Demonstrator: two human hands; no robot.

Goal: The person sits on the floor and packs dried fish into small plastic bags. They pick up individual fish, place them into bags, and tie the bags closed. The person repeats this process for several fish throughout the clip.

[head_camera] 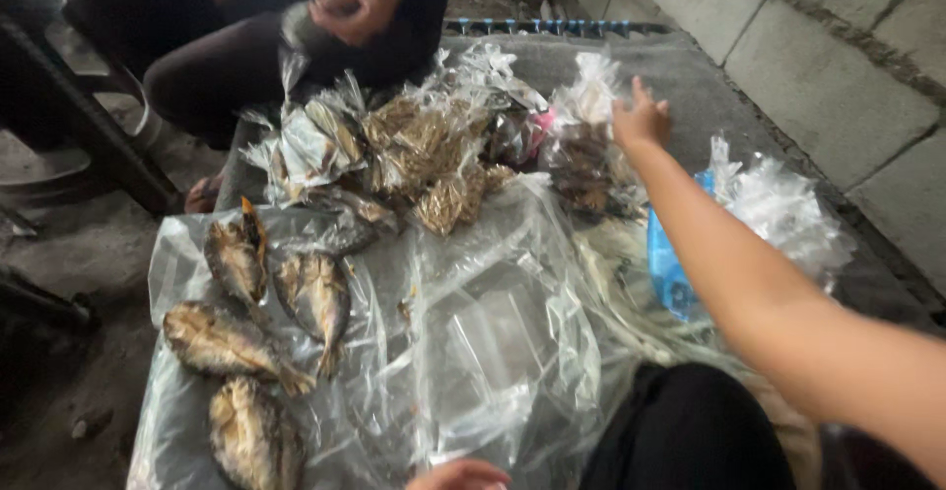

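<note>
Plastic bag point(583, 155) under right hand point(641, 121)

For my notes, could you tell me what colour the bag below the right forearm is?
Blue bag, head view.

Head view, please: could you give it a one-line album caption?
Right hand reaches a tied clear bag of dark dried fish, beside split golden dried fish on clear plastic sheeting.

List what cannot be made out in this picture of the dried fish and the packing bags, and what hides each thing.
Head view:
- Left hand: cut off by the bottom edge; grip unseen.
- Right hand: seen from behind and blurred; whether it grips the tied bag is unclear.
- Blue packet: mostly hidden by the forearm.
- Other person's hand: blurred; its object unclear.
</note>
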